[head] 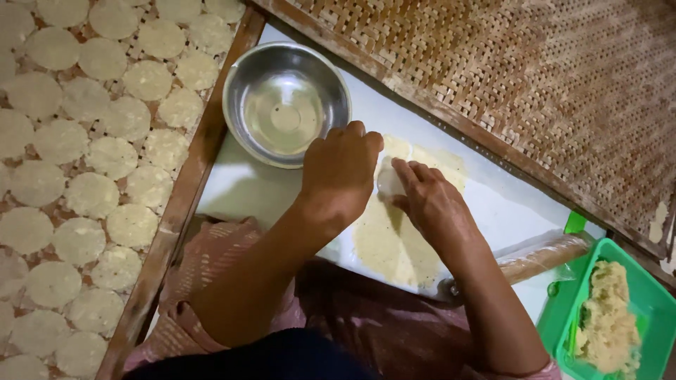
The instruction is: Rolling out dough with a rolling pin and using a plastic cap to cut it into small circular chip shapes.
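A pale, thin rolled dough sheet [394, 239] lies on the white board [246, 186], where the left hand [341, 172], fingers curled, and the right hand [429, 200], fingertips pinching a small whitish piece [389, 181], meet at its far edge, steel bowl [285, 102] just left, woven trays flanking.

Single view, head-worn, aimed steeply downward from above the lap and forearms. Close range: both hands mid-frame over a white work surface [507, 204]. Left edge bounded by a wood-framed woven tray of pale round discs [176, 204], upper right by a bare woven bamboo tray [563, 77]. No second view.
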